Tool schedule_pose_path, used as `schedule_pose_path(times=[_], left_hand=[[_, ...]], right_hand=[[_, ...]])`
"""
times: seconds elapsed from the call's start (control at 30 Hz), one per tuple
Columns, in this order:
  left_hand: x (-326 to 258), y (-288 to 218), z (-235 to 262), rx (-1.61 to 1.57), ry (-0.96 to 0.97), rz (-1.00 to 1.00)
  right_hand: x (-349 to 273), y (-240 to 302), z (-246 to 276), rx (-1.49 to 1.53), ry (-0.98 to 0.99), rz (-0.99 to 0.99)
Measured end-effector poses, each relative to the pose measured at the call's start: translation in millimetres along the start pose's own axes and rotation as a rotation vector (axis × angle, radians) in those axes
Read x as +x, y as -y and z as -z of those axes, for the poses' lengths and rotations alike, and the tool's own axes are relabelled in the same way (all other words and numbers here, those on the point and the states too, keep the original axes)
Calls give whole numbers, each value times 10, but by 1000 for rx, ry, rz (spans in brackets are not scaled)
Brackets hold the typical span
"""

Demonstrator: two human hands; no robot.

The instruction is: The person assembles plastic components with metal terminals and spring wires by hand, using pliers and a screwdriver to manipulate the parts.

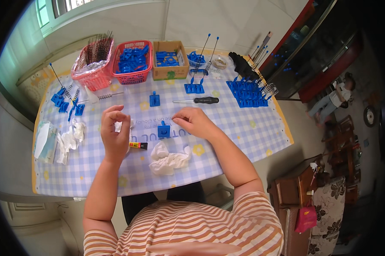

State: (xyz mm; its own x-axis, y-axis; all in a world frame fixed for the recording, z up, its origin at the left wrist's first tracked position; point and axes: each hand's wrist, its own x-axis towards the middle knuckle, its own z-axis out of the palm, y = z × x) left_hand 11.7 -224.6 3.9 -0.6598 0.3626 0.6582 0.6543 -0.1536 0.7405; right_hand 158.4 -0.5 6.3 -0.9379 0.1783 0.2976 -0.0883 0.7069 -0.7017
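My left hand [115,133] is raised over the tablecloth with its fingers loosely bent and the thumb a little apart; nothing shows in it. Beside its wrist lies a small yellow and black glue tube [138,145]. My right hand [195,122] has thumb and fingertips brought together in a pinch; whatever is between them is too small to make out. Between the hands is a blue plastic part [163,130], a square base with a peg on top. A similar blue part [155,99] stands farther back. Crumpled white tissue [169,158] lies close to me.
A black-handled screwdriver [205,100] lies beyond my right hand. At the back are a red basket of springs [90,74], a red basket of blue parts [134,77] and a cardboard box [170,73]. Blue assemblies [247,94] crowd the right; more tissue [68,140] is left.
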Motion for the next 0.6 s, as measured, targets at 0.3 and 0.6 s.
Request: schedule_pose_path(times=[0.3, 0.6], left_hand=[[-22, -4, 28, -13, 57, -13], [2, -184, 1, 54, 42, 13]], right_hand=[[-15, 8, 4, 14, -2, -15], [-20, 25, -2, -25, -4, 13]])
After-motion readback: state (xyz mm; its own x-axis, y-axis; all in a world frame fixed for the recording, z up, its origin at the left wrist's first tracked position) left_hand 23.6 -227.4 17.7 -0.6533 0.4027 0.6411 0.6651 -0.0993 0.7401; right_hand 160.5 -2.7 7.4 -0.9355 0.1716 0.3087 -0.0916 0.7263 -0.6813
